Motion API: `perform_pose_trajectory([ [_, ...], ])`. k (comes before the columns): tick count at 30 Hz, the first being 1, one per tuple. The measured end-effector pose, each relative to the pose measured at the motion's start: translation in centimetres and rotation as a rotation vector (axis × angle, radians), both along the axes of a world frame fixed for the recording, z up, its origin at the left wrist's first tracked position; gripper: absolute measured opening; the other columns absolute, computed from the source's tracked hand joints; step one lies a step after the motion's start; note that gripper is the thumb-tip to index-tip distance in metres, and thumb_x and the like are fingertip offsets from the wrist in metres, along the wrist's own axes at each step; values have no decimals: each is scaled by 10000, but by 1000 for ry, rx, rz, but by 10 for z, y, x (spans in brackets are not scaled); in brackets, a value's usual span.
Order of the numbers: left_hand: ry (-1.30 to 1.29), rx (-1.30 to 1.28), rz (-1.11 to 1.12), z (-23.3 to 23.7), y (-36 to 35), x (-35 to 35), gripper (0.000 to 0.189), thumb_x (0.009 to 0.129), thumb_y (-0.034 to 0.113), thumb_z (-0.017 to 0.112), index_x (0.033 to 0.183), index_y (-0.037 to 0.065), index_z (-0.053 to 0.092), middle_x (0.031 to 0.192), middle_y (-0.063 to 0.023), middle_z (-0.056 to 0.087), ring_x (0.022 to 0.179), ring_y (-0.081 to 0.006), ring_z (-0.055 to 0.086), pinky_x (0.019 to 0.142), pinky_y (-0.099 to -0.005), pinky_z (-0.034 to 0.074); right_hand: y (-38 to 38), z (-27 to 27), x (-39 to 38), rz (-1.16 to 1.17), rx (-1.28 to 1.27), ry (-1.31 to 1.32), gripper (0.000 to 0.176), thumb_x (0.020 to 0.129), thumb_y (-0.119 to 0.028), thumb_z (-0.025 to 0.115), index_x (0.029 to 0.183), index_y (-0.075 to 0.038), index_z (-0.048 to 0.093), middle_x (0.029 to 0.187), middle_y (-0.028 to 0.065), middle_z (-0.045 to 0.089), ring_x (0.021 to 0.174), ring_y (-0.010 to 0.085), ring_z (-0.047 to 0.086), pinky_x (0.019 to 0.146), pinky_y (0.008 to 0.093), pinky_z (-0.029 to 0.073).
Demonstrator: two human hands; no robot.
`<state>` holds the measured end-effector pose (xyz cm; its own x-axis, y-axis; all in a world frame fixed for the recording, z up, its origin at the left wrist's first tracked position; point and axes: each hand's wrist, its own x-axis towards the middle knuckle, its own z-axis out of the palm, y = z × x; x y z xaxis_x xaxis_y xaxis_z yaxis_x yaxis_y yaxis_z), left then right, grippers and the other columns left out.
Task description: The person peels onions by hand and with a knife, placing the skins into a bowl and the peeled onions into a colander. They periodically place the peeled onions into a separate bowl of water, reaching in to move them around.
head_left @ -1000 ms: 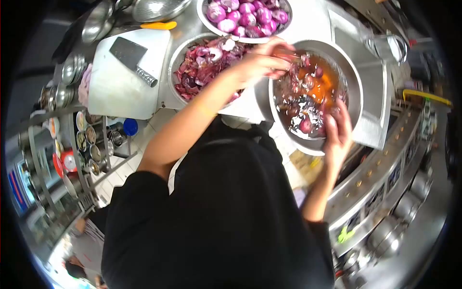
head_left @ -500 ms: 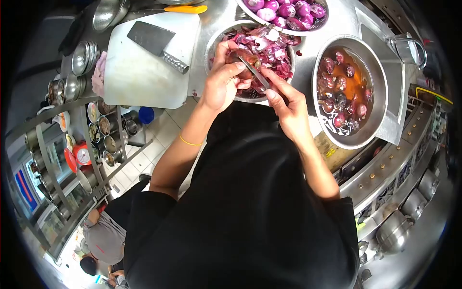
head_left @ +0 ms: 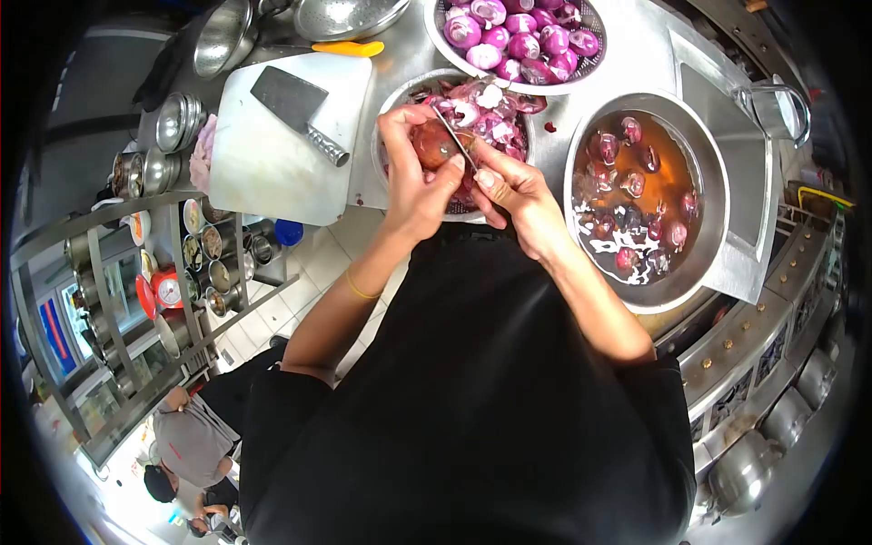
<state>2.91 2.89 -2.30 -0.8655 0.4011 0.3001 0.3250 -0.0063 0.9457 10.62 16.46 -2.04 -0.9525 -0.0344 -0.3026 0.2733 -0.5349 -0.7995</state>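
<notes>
My left hand [head_left: 416,193] is closed around a red onion [head_left: 432,147] with brownish skin. In my right hand [head_left: 520,202] is a small knife [head_left: 457,138], its blade lying against the onion's right side. Both hands are above a metal bowl [head_left: 381,150] heaped with purple onion skins [head_left: 495,116]. Behind it, peeled purple onions [head_left: 523,45] fill a perforated colander [head_left: 577,80]. To the right, a large steel basin [head_left: 718,204] contains amber water with several unpeeled red onions [head_left: 633,185] in it.
On the left, a cleaver [head_left: 289,96] lies on a white cutting board [head_left: 272,186], with a yellow-orange handle [head_left: 350,48] beyond it. Stacked metal bowls [head_left: 179,121] and a pink cloth [head_left: 203,162] are farther left. Another person [head_left: 195,440] is at lower left.
The view has shifted, so the counter appears lower. My hands have turned the onion slightly, and the knife blade now stands steeper against it.
</notes>
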Motion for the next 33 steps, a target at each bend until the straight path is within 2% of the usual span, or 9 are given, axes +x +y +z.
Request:
perform_pose_trajectory([
  [3, -770, 361, -179, 16, -10, -13, 438, 795, 27, 556, 1149, 43, 300, 1050, -88, 446, 952, -165, 486, 903, -335, 399, 12, -1, -10, 86, 132, 94, 463, 942, -117, 539, 1387, -70, 421, 632, -60, 392, 546, 31, 328, 482, 187, 277],
  [11, 344, -109, 84, 5, 6, -18, 528, 705, -6, 620, 1129, 40, 309, 1144, -169, 361, 1023, -217, 446, 932, -364, 370, 4, 17, -21, 2, -146, -17, 439, 958, -124, 511, 1385, -67, 423, 630, -53, 405, 534, 36, 335, 454, 193, 279],
  [14, 217, -156, 40, 21, 6, -19, 519, 720, 6, 616, 1131, 38, 300, 1139, -165, 363, 1057, -224, 426, 951, -378, 352, 10, 7, -24, 43, -66, 82, 418, 960, -115, 505, 1370, -65, 445, 655, -60, 419, 544, 26, 341, 459, 188, 275],
  [16, -624, 309, -76, 39, 8, -17, 521, 734, 25, 618, 1139, 32, 290, 1143, -169, 356, 1072, -233, 408, 959, -388, 336, 15, 0, -24, 54, 16, 133, 407, 962, -100, 496, 1366, -73, 456, 656, -66, 413, 547, 22, 328, 463, 185, 265],
  [17, -624, 300, -80, 37, 10, -15, 521, 734, 25, 618, 1139, 32, 290, 1143, -169, 356, 1072, -233, 408, 959, -388, 336, 17, 1, -24, 64, 47, 171, 403, 962, -93, 491, 1364, -75, 459, 654, -66, 409, 545, 21, 321, 464, 185, 263],
  [20, 67, -34, -2, 18, 15, -7, 534, 731, 40, 622, 1149, 31, 289, 1163, -179, 351, 1073, -236, 402, 961, -396, 328, 16, 8, -24, 23, -11, 123, 386, 967, -88, 469, 1353, -77, 475, 643, -55, 420, 523, 28, 322, 458, 188, 272],
  [25, 404, -128, 27, 2, 15, -14, 524, 731, 41, 617, 1147, 42, 298, 1184, -171, 344, 1062, -239, 405, 942, -377, 341, 11, 23, -24, -49, -228, -94, 347, 980, -126, 439, 1318, -70, 495, 630, -14, 464, 474, 57, 346, 428, 199, 289],
  [28, -600, 400, -132, 21, 5, -16, 476, 779, 59, 554, 1200, 86, 335, 1163, -147, 463, 887, -226, 507, 697, -302, 437, 17, 20, -26, 27, -534, -153, 351, 982, -123, 426, 1327, -77, 472, 678, 29, 491, 476, 79, 348, 432, 203, 301],
  [33, -871, 643, -274, 14, -15, -17, 457, 819, 232, 516, 1235, 76, 411, 1081, -141, 534, 792, -245, 515, 627, -311, 426, 14, 15, -27, 133, -607, -36, 267, 967, -182, 481, 1214, -84, 503, 712, 56, 501, 479, 85, 366, 448, 214, 323],
])
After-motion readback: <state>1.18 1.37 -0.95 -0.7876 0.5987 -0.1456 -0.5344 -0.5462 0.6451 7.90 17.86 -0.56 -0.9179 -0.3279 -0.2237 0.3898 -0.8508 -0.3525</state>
